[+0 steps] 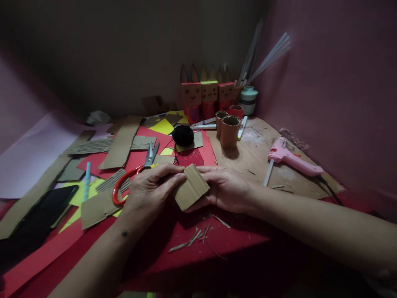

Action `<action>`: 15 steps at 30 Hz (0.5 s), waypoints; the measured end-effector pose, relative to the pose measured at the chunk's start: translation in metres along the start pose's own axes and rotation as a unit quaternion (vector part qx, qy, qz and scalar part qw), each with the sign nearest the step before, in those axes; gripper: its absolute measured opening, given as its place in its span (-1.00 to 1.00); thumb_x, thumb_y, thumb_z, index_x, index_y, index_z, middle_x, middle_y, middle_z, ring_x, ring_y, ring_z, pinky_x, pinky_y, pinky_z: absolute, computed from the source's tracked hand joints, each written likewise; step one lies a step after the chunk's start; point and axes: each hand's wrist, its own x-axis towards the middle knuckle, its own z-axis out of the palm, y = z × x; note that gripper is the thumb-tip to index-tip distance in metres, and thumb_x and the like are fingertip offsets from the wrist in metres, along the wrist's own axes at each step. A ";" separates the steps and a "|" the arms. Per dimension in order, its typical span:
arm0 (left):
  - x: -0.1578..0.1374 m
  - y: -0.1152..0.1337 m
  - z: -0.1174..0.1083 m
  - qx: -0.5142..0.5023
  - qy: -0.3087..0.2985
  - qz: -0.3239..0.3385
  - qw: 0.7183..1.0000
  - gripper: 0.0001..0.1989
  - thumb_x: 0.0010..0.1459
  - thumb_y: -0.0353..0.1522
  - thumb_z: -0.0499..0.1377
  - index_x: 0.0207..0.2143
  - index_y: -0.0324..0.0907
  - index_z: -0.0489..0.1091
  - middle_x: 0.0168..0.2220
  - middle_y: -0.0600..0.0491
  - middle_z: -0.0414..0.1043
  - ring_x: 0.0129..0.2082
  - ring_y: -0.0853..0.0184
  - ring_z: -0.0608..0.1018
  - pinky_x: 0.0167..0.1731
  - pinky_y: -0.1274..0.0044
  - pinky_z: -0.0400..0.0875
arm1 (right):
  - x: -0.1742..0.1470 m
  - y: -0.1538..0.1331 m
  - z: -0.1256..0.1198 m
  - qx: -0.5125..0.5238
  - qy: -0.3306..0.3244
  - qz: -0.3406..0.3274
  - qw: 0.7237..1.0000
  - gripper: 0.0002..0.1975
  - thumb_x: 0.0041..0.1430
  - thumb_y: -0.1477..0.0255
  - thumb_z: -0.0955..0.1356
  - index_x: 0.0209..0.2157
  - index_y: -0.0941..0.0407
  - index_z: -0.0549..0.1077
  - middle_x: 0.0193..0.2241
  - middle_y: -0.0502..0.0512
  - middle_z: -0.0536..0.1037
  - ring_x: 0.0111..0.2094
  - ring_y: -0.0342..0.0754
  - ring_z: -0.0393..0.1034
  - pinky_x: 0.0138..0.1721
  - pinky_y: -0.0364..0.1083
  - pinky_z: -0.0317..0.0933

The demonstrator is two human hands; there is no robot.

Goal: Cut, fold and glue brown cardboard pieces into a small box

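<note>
Red-handled scissors point(137, 169) lie beside the left hand point(150, 188), which pinches a small cardboard piece point(191, 188) above the red surface point(238, 244); the right hand point(231, 188) holds its other side, and farther right lies a pink glue gun point(290, 158)

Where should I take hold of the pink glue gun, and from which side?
Probably the handle, mid-length, from above and the near side, with the right hand once it releases the cardboard piece. The pink glue gun lies flat, its handle stretching rightward; this grip should clear the cord at the handle's end and the pale stick jutting toward the camera.
</note>
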 end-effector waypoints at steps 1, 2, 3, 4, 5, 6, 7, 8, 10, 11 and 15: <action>0.000 0.000 0.000 0.006 0.005 0.003 1.000 -0.90 0.06 -0.25 0.26 -0.41 -0.04 0.56 -0.40 0.14 0.61 -0.40 0.29 0.57 -0.31 0.47 0.47 | 0.000 -0.001 0.000 0.010 -0.006 -0.001 1.000 -0.74 0.17 0.60 0.24 -0.15 0.24 0.48 -0.29 0.20 0.53 -0.32 -0.01 0.48 -0.35 0.02 0.49; 0.000 0.000 0.000 0.009 0.005 0.005 1.000 -0.89 0.06 -0.24 0.26 -0.40 -0.05 0.55 -0.40 0.14 0.61 -0.40 0.30 0.57 -0.31 0.48 0.46 | 0.000 -0.001 0.001 0.019 -0.013 -0.002 1.000 -0.73 0.18 0.61 0.21 -0.16 0.24 0.48 -0.28 0.20 0.51 -0.30 0.00 0.48 -0.33 0.04 0.49; 0.000 0.000 0.001 0.011 0.002 0.008 1.000 -0.89 0.07 -0.24 0.26 -0.40 -0.05 0.55 -0.40 0.13 0.60 -0.40 0.30 0.57 -0.32 0.49 0.46 | -0.001 -0.001 0.001 0.025 -0.017 -0.001 1.000 -0.72 0.20 0.61 0.19 -0.17 0.25 0.47 -0.27 0.21 0.50 -0.27 0.01 0.47 -0.32 0.06 0.49; 0.000 -0.001 0.001 0.011 -0.002 0.011 1.000 -0.89 0.08 -0.25 0.26 -0.40 -0.05 0.55 -0.41 0.13 0.60 -0.40 0.31 0.56 -0.34 0.50 0.45 | -0.001 -0.002 0.001 0.029 -0.019 0.001 0.999 -0.73 0.23 0.59 0.18 -0.16 0.24 0.47 -0.26 0.21 0.49 -0.25 0.02 0.47 -0.31 0.07 0.50; 0.001 -0.003 0.002 0.013 -0.008 0.016 1.000 -0.89 0.09 -0.25 0.25 -0.39 -0.06 0.55 -0.41 0.13 0.59 -0.41 0.31 0.56 -0.35 0.51 0.44 | -0.001 -0.001 0.001 0.033 -0.020 0.001 0.999 -0.74 0.25 0.55 0.19 -0.15 0.23 0.46 -0.25 0.20 0.49 -0.23 0.02 0.46 -0.31 0.07 0.50; 0.001 -0.005 0.003 0.015 -0.012 0.024 1.000 -0.88 0.10 -0.25 0.25 -0.38 -0.07 0.55 -0.41 0.13 0.59 -0.41 0.32 0.56 -0.36 0.51 0.42 | -0.002 -0.001 0.002 0.034 -0.024 -0.001 0.999 -0.77 0.27 0.51 0.21 -0.15 0.22 0.45 -0.26 0.19 0.49 -0.23 0.02 0.46 -0.30 0.07 0.50; 0.001 -0.007 0.004 0.017 -0.016 0.036 0.999 -0.87 0.11 -0.24 0.24 -0.37 -0.08 0.55 -0.41 0.12 0.59 -0.41 0.33 0.55 -0.36 0.52 0.41 | -0.003 -0.001 0.002 0.032 -0.028 -0.004 0.999 -0.81 0.27 0.47 0.24 -0.17 0.21 0.45 -0.29 0.16 0.48 -0.25 -0.01 0.45 -0.29 0.07 0.50; 0.001 -0.010 0.005 0.018 -0.020 0.050 0.998 -0.87 0.12 -0.25 0.24 -0.36 -0.09 0.54 -0.41 0.11 0.58 -0.42 0.34 0.55 -0.37 0.53 0.40 | -0.003 0.000 0.002 0.026 -0.029 -0.009 0.999 -0.86 0.25 0.46 0.29 -0.21 0.21 0.44 -0.35 0.10 0.46 -0.28 -0.04 0.44 -0.27 0.06 0.50; 0.001 -0.014 0.008 0.011 -0.028 0.071 0.997 -0.87 0.14 -0.26 0.24 -0.36 -0.11 0.54 -0.41 0.11 0.56 -0.42 0.35 0.54 -0.37 0.54 0.39 | -0.005 0.001 0.002 0.009 -0.028 -0.015 0.999 -0.95 0.18 0.51 0.36 -0.30 0.21 0.40 -0.44 0.01 0.40 -0.35 -0.11 0.42 -0.25 0.05 0.51; 0.001 -0.015 0.009 0.008 -0.030 0.077 0.997 -0.88 0.15 -0.27 0.24 -0.35 -0.11 0.53 -0.41 0.11 0.55 -0.42 0.36 0.54 -0.37 0.54 0.39 | -0.005 0.001 0.001 0.000 -0.027 -0.013 1.000 -0.95 0.15 0.56 0.36 -0.31 0.21 0.39 -0.45 0.00 0.39 -0.36 -0.12 0.42 -0.25 0.03 0.51; 0.001 -0.017 0.009 0.029 -0.032 0.106 0.993 -0.91 0.16 -0.29 0.24 -0.34 -0.09 0.52 -0.41 0.14 0.54 -0.42 0.39 0.53 -0.36 0.56 0.37 | -0.004 0.002 0.000 -0.013 -0.033 0.002 0.999 -0.81 0.07 0.67 0.30 -0.24 0.22 0.35 -0.32 0.10 0.44 -0.31 -0.04 0.49 -0.33 0.00 0.53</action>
